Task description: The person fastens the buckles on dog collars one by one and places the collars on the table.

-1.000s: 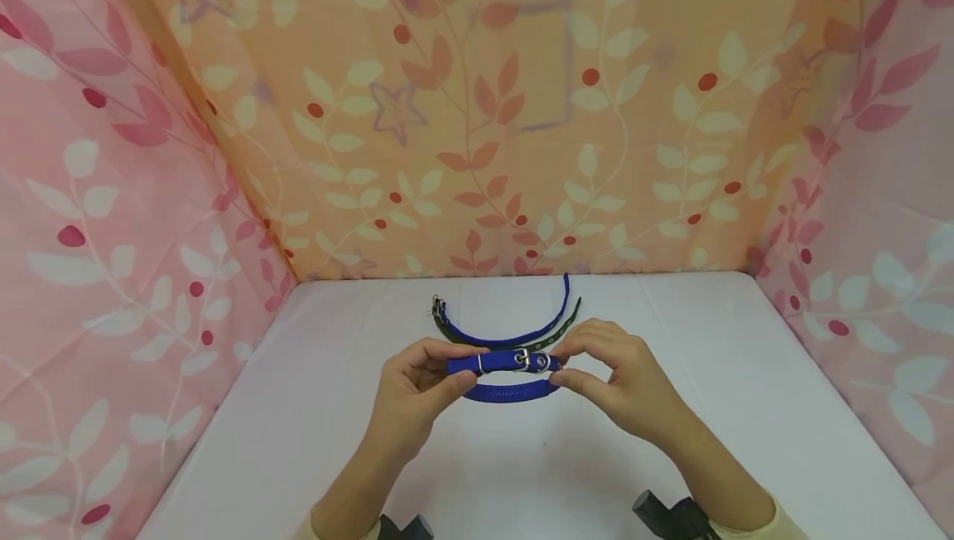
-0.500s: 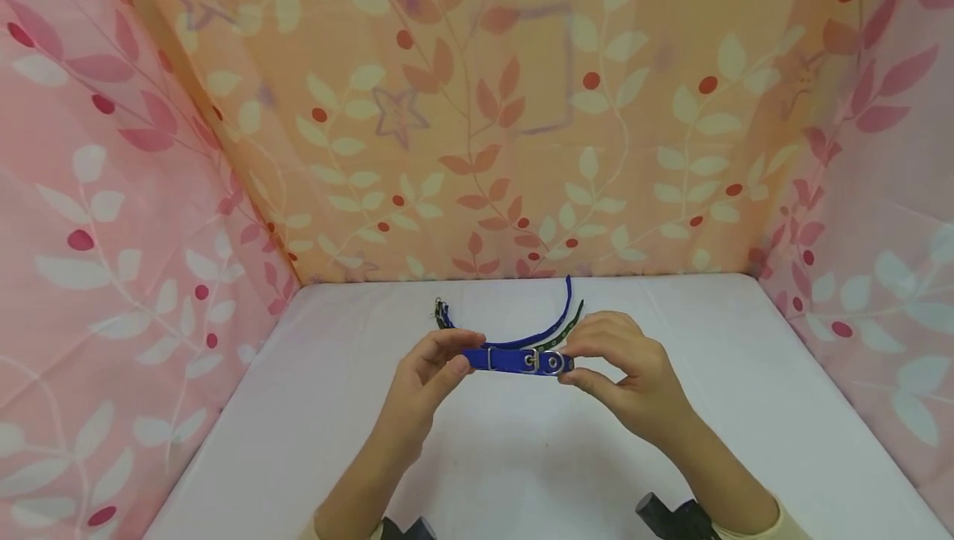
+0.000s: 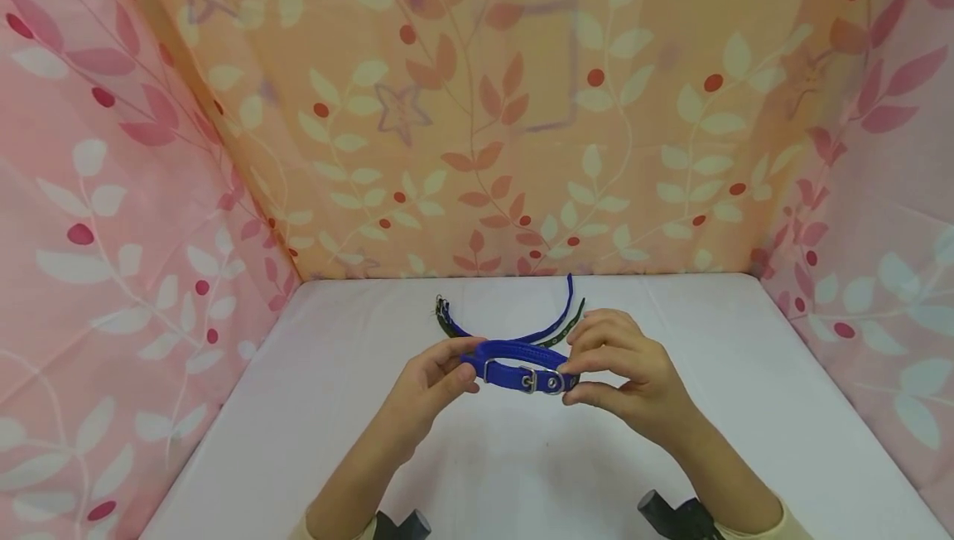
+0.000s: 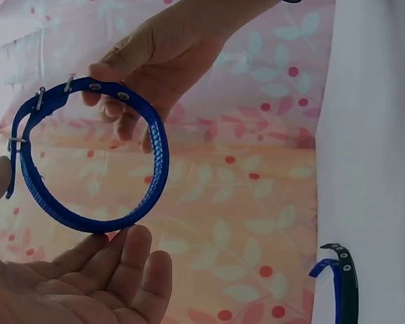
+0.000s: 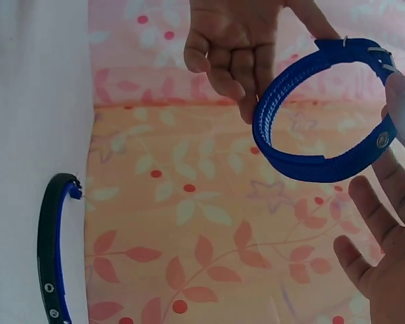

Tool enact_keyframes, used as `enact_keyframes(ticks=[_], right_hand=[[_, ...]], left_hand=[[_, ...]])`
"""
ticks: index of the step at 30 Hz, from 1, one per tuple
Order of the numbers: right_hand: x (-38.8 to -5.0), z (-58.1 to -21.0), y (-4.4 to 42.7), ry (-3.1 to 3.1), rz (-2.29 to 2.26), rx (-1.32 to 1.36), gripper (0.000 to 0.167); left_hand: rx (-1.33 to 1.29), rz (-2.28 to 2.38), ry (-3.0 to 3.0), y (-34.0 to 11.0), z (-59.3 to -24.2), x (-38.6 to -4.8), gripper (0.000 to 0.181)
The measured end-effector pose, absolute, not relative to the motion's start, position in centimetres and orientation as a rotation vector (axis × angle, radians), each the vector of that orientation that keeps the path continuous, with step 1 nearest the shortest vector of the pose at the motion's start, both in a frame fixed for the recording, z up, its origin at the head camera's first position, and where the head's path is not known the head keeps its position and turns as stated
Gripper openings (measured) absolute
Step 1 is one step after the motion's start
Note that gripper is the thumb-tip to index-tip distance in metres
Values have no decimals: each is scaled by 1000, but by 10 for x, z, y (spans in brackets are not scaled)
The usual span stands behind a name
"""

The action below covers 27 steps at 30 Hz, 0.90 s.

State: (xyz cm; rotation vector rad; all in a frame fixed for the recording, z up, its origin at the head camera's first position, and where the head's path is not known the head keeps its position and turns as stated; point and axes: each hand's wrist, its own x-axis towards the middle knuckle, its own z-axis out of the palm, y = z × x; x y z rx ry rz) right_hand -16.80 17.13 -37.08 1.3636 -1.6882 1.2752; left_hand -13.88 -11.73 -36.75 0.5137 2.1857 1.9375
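A blue collar, buckled into a ring, is held up between both hands above the table. Its metal buckle and D-ring face the head camera. At the ring's left end my left hand grips it between thumb and fingers; in the left wrist view that thumb touches the strap by a metal loop and the fingertips meet the ring's underside. On the other end, my right hand pinches the band near the eyelets. The right wrist view shows the collar's padded inner face.
Behind the held collar, a blue strap and a dark green strap with eyelets lie curved side by side on the white table. Patterned cloth stands at the back and on both sides.
The collar has tilted: its far side dropped behind the buckled front half a second ago and now shows above it. Both hands shifted slightly right over the second and keep their hold.
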Motion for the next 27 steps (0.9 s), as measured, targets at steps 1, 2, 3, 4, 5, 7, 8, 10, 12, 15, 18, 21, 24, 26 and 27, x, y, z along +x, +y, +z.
enact_keyframes(ticks=[1,2,3,4,5,7,8,10,12,15,18,21,24,26,27], right_hand=[[-168,-371,172,-1714,1291,1361,23],[-167,-370,173,-1763,1313,1343,25],[-166,-370,175,-1827,1336,1311,30],[-164,-370,176,-1916,1351,1256,35],[-162,-370,177,-2007,1368,1198,42],[-160,-369,179,-2193,1382,1062,58],[-159,-369,180,-2275,1381,1000,65],[-160,-369,180,-2397,1376,922,73],[-162,-370,181,-2466,1381,899,77],[-165,-371,182,-2527,1423,895,73],[-165,-372,182,-2590,1464,848,68],[-163,-372,181,-2636,1487,786,65],[-163,-372,180,-2627,1510,776,64],[-164,-372,179,-2605,1529,781,63],[-164,-373,179,-2589,1542,787,63]], left_hand=[[527,1942,2170,-117,-367,-139,60],[539,1944,2159,-118,-367,-139,60],[549,1951,2143,-118,-367,-140,60],[563,1955,2132,-118,-367,-140,61],[578,1956,2129,-119,-367,-140,61],[611,1958,2126,-120,-367,-141,61],[633,1960,2126,-121,-368,-141,61],[680,1968,2119,-123,-368,-142,60],[730,1972,2122,-124,-368,-142,59],[795,1968,2142,-126,-368,-143,57],[825,1950,2183,-126,-369,-144,55],[816,1940,2207,-127,-368,-145,56],[812,1946,2219,-127,-368,-146,55],[820,1951,2237,-126,-369,-148,54],[831,1955,2246,-126,-369,-149,53]])
